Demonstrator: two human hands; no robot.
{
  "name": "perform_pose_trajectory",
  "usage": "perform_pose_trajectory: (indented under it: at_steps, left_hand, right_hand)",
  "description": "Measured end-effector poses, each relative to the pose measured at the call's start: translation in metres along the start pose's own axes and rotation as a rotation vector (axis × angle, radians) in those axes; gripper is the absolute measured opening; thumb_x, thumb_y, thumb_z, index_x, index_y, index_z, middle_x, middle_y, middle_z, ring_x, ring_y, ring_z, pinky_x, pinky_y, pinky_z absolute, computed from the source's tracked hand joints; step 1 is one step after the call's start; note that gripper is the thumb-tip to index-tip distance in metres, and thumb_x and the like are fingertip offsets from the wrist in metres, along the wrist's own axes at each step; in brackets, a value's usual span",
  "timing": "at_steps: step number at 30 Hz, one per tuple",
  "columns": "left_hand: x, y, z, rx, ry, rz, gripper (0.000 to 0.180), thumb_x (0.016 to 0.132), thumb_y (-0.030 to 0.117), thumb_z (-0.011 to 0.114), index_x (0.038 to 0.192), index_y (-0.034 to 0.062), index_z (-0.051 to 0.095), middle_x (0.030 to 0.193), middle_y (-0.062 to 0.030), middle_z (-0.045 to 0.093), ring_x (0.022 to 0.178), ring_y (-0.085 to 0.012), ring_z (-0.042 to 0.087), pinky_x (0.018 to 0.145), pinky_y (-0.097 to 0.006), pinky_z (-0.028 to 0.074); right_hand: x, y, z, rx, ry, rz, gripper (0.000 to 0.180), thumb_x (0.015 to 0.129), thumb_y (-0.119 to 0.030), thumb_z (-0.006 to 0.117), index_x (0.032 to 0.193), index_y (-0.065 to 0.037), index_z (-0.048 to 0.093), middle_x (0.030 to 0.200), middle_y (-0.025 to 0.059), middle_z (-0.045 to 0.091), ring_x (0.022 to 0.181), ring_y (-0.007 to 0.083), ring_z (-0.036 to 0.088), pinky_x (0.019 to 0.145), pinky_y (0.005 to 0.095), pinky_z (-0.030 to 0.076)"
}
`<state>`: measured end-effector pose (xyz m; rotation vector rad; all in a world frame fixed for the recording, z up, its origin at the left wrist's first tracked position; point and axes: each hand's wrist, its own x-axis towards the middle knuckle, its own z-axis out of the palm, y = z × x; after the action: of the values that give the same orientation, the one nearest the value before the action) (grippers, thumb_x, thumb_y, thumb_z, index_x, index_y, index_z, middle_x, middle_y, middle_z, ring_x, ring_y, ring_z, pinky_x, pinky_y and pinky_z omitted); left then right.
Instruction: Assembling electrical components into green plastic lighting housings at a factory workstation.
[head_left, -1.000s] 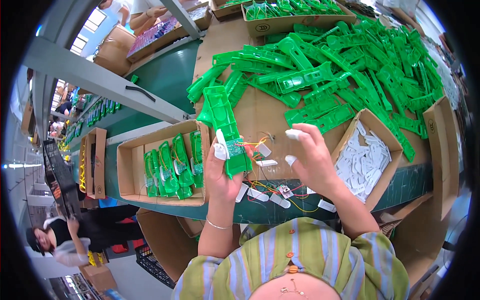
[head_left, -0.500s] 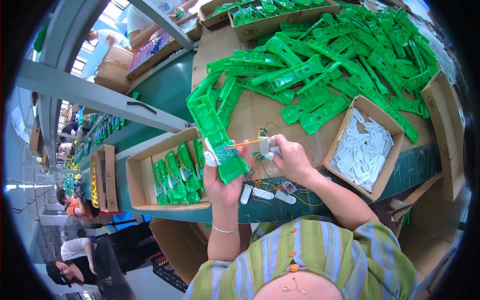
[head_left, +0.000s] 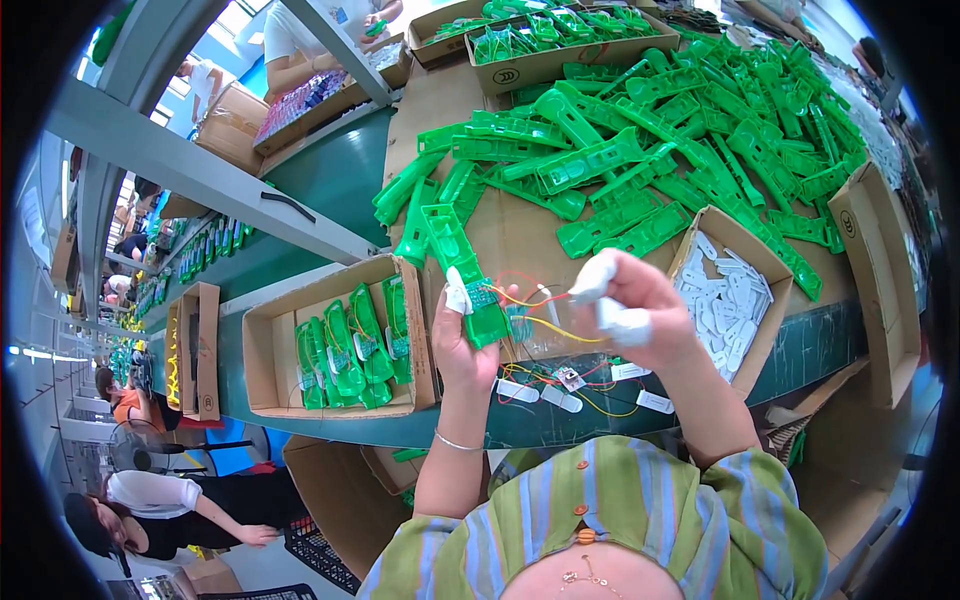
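My left hand [head_left: 466, 350] is closed around a long green plastic shell [head_left: 447, 236], held upright over the table's front edge, with a white-covered thumb across it. A small green circuit board [head_left: 481, 297] sits in the shell's lower half. Red and yellow wires [head_left: 562, 331] run from the board toward my right hand [head_left: 645, 312]. Its white-covered fingertips are pinched together on the wires; their exact ends are hidden. Below, several white plastic pieces [head_left: 561, 399] and a small wired metal part [head_left: 570, 378] lie on the table edge among loose wires.
A carton [head_left: 275, 408] at left holds several green shells with boards. White plastic pieces fill another carton [head_left: 768, 350] at right. Beyond lies a big heap of green shells [head_left: 680, 150], with a full carton [head_left: 575, 62] behind it. A metal post [head_left: 235, 185] crosses the left side. Other people work nearby.
My right hand has drawn back to the right and nearer, pulling the wires out taut. The left hand with the shell has shifted slightly right. One more white piece shows on the table edge.
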<state>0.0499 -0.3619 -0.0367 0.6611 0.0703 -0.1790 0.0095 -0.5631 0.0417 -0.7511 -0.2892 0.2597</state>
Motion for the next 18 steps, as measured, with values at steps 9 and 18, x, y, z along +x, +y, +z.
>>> perform_pose_trajectory:
  at_steps: [9, 18]
  left_hand:
    - [-0.009, 0.010, 0.002, -0.029, -0.026, -0.007, 0.041, 0.090, 0.028, 0.046, 0.113, -0.0048, 0.047, 0.098, -0.0162, 0.059, 0.095, -0.0305, 0.056, 0.093, -0.045, 0.040]
    - [-0.037, 0.009, 0.038, -0.025, -0.222, -0.093, 0.043, 0.088, 0.027, 0.053, 0.121, 0.0019, 0.043, 0.113, -0.0125, 0.054, 0.099, -0.0241, 0.057, 0.085, -0.037, 0.047]
  right_hand:
    - [-0.013, -0.038, -0.013, -0.530, 0.104, 0.071, 0.034, 0.068, -0.007, 0.066, 0.097, 0.006, 0.052, 0.081, 0.0092, 0.055, 0.065, 0.0166, 0.053, 0.058, 0.0245, 0.041]
    - [0.002, 0.017, 0.022, -1.495, 0.102, -0.674, 0.036, 0.060, 0.005, 0.065, 0.094, 0.000, 0.056, 0.097, 0.0133, 0.057, 0.082, 0.0280, 0.058, 0.067, 0.0360, 0.050]
